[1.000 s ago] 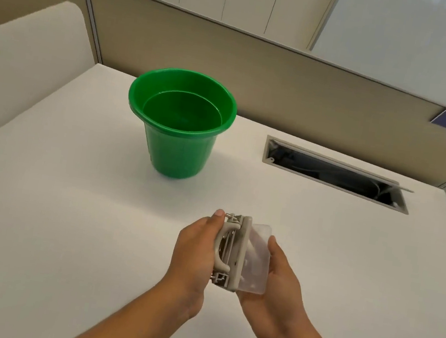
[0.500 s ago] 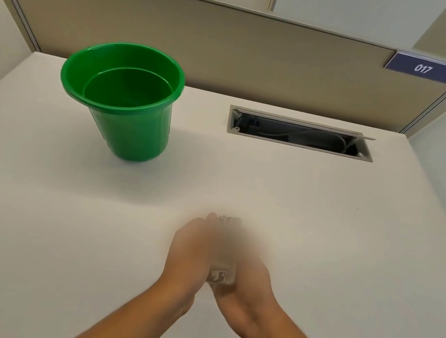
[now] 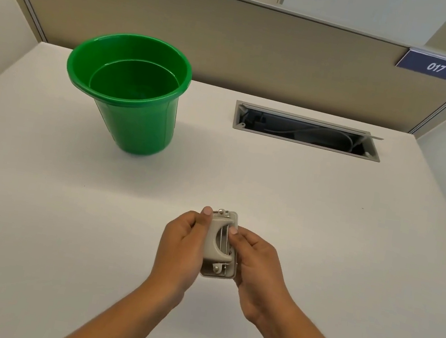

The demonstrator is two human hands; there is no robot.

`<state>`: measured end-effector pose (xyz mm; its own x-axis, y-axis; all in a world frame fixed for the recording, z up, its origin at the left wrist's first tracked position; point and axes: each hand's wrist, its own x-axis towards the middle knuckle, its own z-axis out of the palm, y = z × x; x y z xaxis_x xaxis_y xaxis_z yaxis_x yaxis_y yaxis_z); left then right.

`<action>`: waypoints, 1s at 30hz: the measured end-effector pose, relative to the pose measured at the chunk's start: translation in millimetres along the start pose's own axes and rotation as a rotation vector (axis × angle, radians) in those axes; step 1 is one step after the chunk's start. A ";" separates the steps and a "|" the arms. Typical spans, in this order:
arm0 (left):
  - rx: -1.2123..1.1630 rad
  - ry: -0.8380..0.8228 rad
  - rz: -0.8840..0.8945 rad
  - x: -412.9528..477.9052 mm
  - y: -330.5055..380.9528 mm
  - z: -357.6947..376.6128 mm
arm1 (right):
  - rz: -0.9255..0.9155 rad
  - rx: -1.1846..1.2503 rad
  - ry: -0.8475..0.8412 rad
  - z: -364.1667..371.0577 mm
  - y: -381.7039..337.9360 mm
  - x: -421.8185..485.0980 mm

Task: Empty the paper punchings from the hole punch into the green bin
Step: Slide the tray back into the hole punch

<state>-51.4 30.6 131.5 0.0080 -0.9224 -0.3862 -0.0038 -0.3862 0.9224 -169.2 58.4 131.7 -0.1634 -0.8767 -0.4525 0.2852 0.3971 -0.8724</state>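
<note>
A small grey hole punch (image 3: 221, 244) is held over the white desk, lever side up, between both hands. My left hand (image 3: 182, 245) grips its left side with the thumb at the far end. My right hand (image 3: 256, 264) grips its right side with the thumb on the lever. Its clear base tray is hidden underneath. The green bin (image 3: 129, 89) stands upright at the back left of the desk, well apart from the hands. Its inside looks bare.
An open cable slot (image 3: 306, 131) with wires is set into the white desk (image 3: 323, 228) at the back right. A beige partition (image 3: 251, 39) with a blue "017" plate (image 3: 435, 67) runs along the far edge. White dividers flank both sides.
The punch has been turned from on its side, clear tray facing right, to lever side up. The camera view shifted, so the bin sits further left in view than a second ago.
</note>
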 end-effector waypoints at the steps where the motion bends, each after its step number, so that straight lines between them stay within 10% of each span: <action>1: 0.001 0.013 0.011 1.2 -1.1 -3.8 | -0.004 -0.001 0.013 -1.4 -0.2 0.3; 30: 0.015 -0.191 -0.089 6.0 -11.2 -23.3 | -0.013 -0.196 -0.010 -9.3 -5.1 3.3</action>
<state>-28.0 29.5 119.1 -0.1808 -0.8687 -0.4612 -0.0264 -0.4645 0.8852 -180.0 56.0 132.9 -0.1559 -0.8844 -0.4399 0.0937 0.4301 -0.8979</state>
